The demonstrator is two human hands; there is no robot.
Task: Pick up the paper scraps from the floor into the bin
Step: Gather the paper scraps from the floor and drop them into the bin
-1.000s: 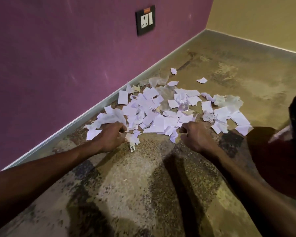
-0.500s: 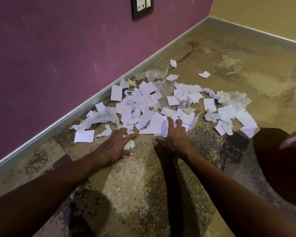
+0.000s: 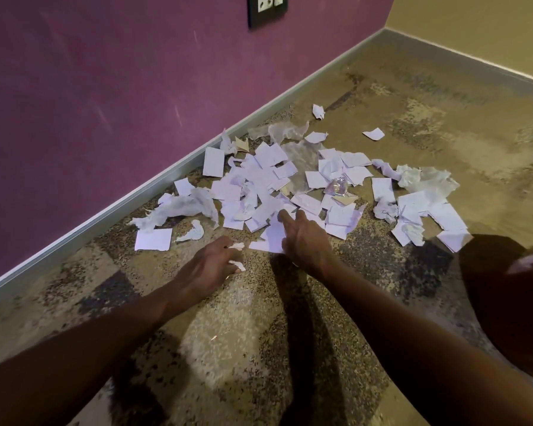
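Paper scraps (image 3: 268,182) strewn mid-frame on floor (image 3: 443,124), band running left-right along purple wall (image 3: 105,87); writing unreadable. Left hand (image 3: 210,265) fingers curled on crumpled scrap (image 3: 237,246); right hand (image 3: 305,241) flat, fingers straight on white sheet (image 3: 273,236)

A corner of a room in a home: a purple painted wall (image 3: 105,87) met a yellow wall (image 3: 474,26), with a wall socket (image 3: 267,9), pale skirting (image 3: 154,186) and speckled floor (image 3: 228,348).
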